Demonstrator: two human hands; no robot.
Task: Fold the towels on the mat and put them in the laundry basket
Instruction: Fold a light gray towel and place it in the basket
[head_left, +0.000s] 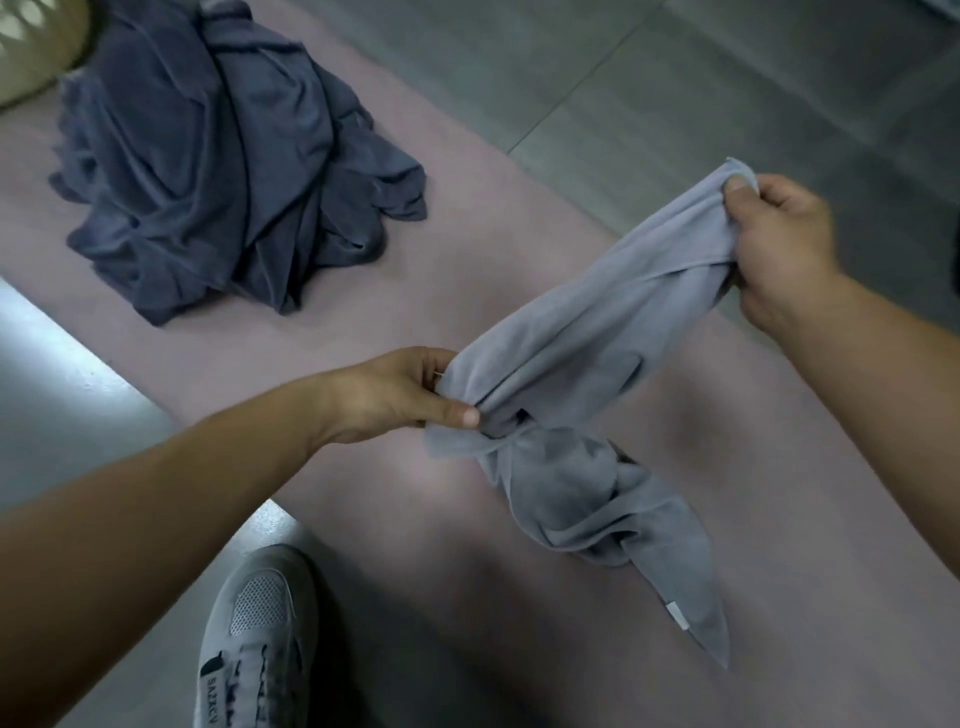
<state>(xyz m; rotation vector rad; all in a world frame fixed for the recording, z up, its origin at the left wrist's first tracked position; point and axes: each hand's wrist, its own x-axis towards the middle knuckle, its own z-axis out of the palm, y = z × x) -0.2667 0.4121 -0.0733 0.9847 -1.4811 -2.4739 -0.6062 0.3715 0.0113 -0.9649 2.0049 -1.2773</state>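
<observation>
A light grey towel (582, 332) hangs bunched in the air over the pink mat (467, 249). My left hand (395, 395) pinches it near its middle. My right hand (779, 244) grips its upper end, up and to the right. The towel's loose tail (649, 525) droops below my left hand and carries a small white tag. A crumpled pile of dark blue towels (223, 171) lies on the mat at the upper left, apart from both hands. The beige rim of the laundry basket (36, 47) shows in the top left corner, touching the pile.
Grey floor tiles (727, 78) surround the mat. My grey sneaker (260, 639) stands at the mat's near left edge. A dark object sits at the right frame edge.
</observation>
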